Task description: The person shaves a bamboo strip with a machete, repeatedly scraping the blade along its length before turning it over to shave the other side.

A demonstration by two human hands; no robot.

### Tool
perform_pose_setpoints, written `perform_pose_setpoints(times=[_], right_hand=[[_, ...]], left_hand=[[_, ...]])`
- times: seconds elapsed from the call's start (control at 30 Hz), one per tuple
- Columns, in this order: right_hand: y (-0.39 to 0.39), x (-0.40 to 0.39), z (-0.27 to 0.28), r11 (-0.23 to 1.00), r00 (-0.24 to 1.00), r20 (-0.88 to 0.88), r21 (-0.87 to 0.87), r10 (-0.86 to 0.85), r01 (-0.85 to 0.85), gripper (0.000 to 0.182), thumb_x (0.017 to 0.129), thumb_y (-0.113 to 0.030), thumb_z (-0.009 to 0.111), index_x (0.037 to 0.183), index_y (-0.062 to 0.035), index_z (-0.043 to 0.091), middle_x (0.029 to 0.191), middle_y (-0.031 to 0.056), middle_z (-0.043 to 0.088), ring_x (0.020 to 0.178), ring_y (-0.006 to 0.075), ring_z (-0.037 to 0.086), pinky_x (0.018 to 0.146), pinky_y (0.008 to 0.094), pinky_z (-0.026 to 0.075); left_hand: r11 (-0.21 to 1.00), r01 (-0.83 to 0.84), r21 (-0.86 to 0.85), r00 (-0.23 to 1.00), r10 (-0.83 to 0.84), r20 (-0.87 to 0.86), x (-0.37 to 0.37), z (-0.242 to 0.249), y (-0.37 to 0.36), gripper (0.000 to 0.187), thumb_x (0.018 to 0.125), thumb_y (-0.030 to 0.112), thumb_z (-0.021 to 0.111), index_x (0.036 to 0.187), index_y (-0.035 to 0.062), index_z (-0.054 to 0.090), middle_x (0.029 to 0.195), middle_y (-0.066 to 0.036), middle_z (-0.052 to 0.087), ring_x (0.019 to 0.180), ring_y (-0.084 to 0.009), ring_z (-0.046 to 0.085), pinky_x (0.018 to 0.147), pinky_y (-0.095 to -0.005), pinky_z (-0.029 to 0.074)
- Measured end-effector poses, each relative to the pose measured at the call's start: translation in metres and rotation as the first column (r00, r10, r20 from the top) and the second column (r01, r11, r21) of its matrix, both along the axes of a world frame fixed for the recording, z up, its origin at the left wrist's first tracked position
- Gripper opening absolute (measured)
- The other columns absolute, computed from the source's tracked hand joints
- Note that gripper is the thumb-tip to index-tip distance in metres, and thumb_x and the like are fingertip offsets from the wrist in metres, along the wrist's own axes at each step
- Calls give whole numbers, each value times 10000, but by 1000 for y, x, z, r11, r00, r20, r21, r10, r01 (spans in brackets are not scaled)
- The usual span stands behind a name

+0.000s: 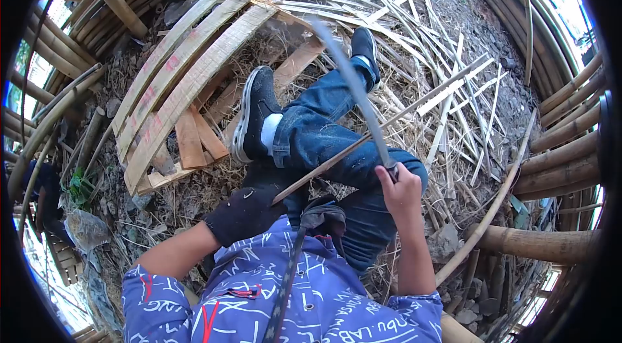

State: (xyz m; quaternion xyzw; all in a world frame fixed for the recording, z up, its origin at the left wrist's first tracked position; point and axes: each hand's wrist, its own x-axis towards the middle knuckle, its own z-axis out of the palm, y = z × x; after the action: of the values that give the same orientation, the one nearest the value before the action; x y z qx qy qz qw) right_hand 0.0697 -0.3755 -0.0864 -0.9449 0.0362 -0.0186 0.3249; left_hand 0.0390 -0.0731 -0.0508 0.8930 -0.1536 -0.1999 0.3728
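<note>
Long Knife (353, 80) Crosses Thin Strip (330, 164)

Our gloved left hand (249, 213) grips the near end of the thin strip, which slants up and away to the right. Our bare right hand (403, 189) holds the long knife by its handle. We see a slatted wooden crate (194, 64) left of our shoes (257, 100) and pale loose strips (402, 0) scattered on the ground.

Long blade (353, 80): grey, slightly curved, dark handle (392, 171); blurred toward its tip, pointing far and left. Narrow brown strip (330, 163): slants from near left to far right, crossing the blade; contact unclear.
</note>
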Motion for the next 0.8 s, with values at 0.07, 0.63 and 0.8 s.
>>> perform_pose_setpoints(times=[0.07,0.63,0.8], right_hand=[[10,-1,6,999,1000,-1,32,-14,14,435,862,-399,655,705,-7,551,577,193,572,581,408,589,502,433,438],[19,-21,3,978,990,26,156,136,-138,497,808,-475,688,724,-7,542,560,186,552,565,393,589,494,422,436],[-5,-7,-13,993,999,11,103,50,-51,498,816,-481,676,724,-8,551,569,184,561,576,403,585,502,437,430]], left_hand=[[1000,4,23,1000,-3,-3,1,-5,-2,191,823,186,668,908,30,598,761,-222,615,704,-416,606,592,-465,470],[996,66,-65,996,-70,-56,5,-13,-4,254,893,225,606,1024,9,580,829,-233,624,765,-377,628,662,-423,478],[997,60,-40,989,-65,-136,8,-5,-1,236,911,223,581,1004,6,585,807,-216,618,710,-319,610,651,-403,465]])
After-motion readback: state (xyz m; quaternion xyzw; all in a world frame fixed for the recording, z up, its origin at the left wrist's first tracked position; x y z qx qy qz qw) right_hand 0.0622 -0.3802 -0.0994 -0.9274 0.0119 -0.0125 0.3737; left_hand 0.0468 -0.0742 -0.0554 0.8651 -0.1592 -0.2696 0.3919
